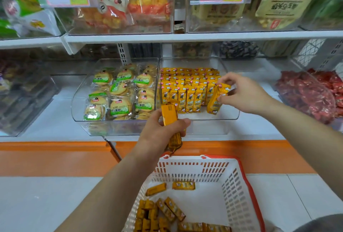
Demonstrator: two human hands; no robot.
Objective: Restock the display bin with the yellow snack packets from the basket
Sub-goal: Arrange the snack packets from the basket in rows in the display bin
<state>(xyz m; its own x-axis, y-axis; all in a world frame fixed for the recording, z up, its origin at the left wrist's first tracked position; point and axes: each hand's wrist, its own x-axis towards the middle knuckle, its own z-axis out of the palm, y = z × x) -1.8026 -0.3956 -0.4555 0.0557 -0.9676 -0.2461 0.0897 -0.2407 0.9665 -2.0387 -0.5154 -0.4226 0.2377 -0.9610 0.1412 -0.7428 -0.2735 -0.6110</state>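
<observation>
The right hand (243,92) pinches one yellow foil snack packet (217,100) between thumb and fingertips. The packet is slightly tilted at the right end of the front row, inside the clear plastic display bin (227,114). The left hand (163,129) is curled tight round a small bunch of yellow packets (168,115) over the bin's front edge. Lower down, a white slotted plastic basket with a red rim (232,185) holds loose yellow packets (167,211), mostly towards its near left corner.
</observation>
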